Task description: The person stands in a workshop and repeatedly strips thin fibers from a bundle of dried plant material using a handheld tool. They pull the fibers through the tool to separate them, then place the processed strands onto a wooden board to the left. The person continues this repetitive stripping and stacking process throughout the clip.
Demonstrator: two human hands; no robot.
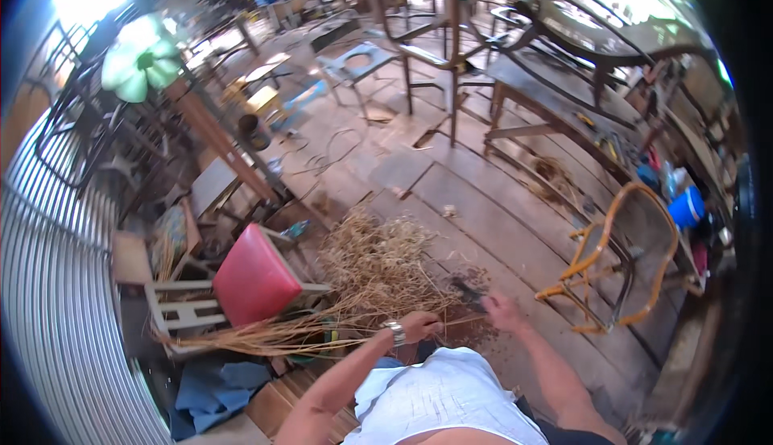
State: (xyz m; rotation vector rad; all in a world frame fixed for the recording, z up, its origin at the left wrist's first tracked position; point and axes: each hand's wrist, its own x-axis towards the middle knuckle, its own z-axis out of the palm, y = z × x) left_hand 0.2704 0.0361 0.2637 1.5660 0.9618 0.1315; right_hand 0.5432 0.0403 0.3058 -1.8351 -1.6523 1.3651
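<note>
Head view: straw bundle (266, 334) in left hand (420, 326)

Dry straw bundle (274, 334) flat on floorboards

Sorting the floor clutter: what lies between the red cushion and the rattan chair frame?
Head view: a pile of dry straw between red cushion and rattan chair frame.

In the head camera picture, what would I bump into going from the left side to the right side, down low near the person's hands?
Red-cushioned stool → bundle of dry straw stalks → left hand, gripping the stalks → dark tool → right hand, holding that tool → orange rattan chair frame.
</note>
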